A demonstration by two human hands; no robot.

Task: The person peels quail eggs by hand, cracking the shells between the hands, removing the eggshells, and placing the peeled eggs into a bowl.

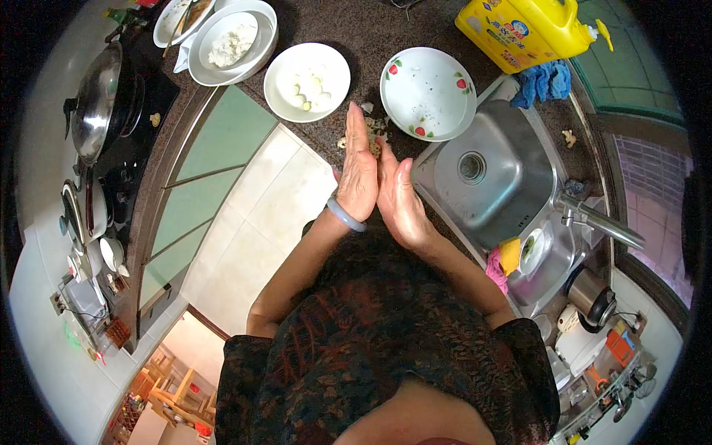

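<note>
My left hand (358, 174) and my right hand (400, 194) are side by side at the counter's front edge, palms turned toward each other, fingers stretched out. Neither visibly holds anything; the gap between the palms is too narrow to see into. Just beyond the fingertips lie small pale scraps (377, 126) and a brownish piece, partly hidden by the fingers. A white bowl (282, 83) with several pale peeled pieces stands ahead to the left. Ahead to the right is a white bowl with red fruit decorations (428, 74), dotted with dark specks. A pale bangle (345, 215) circles my left wrist.
Right of my hands is a steel sink (489, 167) with a faucet (601, 222). Behind it stand a yellow jug (515, 33) and a blue cloth (545, 81). Nested bowls (268, 26) with white food are at the back left; a wok (98, 104) sits on the stove.
</note>
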